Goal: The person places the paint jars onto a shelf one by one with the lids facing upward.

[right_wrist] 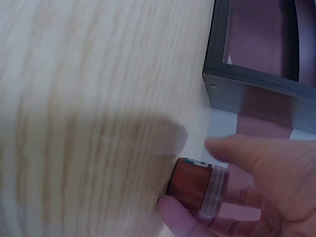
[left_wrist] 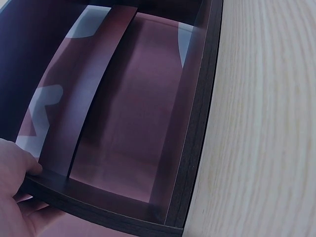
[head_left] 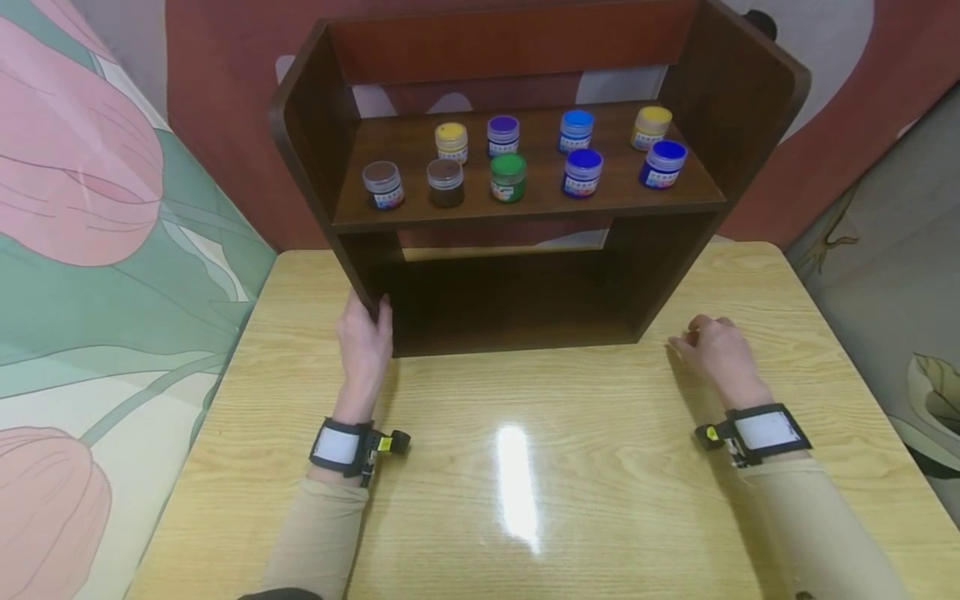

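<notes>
A dark brown shelf unit (head_left: 525,217) stands on the table, small paint jars in two rows on its upper board. My left hand (head_left: 365,337) grips the lower front edge of its left side panel; the left wrist view shows the thumb (left_wrist: 30,165) on the inner face and fingers around the outside. Right of the shelf, my right hand (head_left: 716,350) is low over the table, its fingers curled around a reddish-brown paint jar (right_wrist: 191,182) with a clear lid. This jar is upright, its base at the tabletop. In the right wrist view the thumb extends beside the lid.
Along the front row are jars with clear lids (head_left: 382,183), a green jar (head_left: 507,179) and dark blue jars (head_left: 663,165). Yellow, purple and light blue jars (head_left: 576,132) stand behind. Around the wooden table (head_left: 585,467) are patterned cloths (head_left: 82,217).
</notes>
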Demonstrator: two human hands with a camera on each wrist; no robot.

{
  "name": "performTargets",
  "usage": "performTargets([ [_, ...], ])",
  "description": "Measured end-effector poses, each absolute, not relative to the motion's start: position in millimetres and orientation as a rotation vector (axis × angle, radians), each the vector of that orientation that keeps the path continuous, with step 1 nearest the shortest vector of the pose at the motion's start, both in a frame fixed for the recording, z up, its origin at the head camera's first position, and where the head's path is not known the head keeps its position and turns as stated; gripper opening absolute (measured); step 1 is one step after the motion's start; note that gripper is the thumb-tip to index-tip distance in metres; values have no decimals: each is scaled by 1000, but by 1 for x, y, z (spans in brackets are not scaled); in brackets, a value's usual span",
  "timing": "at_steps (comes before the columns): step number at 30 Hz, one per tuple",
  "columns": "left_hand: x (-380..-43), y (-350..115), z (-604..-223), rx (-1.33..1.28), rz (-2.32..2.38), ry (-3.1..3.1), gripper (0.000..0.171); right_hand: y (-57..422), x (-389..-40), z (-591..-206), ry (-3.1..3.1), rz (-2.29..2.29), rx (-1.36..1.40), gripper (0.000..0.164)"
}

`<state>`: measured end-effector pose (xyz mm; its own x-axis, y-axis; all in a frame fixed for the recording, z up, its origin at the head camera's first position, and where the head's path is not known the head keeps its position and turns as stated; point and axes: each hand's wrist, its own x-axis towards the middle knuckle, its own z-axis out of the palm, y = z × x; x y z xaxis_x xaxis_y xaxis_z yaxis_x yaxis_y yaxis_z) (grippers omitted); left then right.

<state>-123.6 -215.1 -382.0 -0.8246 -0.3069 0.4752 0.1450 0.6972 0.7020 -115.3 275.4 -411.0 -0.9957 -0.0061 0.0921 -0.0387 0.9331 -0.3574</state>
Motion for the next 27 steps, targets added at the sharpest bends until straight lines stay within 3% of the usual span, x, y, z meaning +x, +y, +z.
performTargets([
  [5, -123, -215, -382, 120, -1035, -2331, 27, 274, -116, -414, -2995, 544, 33, 25],
  [19, -123, -216, -382, 115, -1041, -2328, 27, 277, -114, -402, -3077, 618, 124, 27],
  [27, -123, -216, -383, 106, -1050, -2324, 28, 274, -108, -388, -3128, 663, 273, 18],
])
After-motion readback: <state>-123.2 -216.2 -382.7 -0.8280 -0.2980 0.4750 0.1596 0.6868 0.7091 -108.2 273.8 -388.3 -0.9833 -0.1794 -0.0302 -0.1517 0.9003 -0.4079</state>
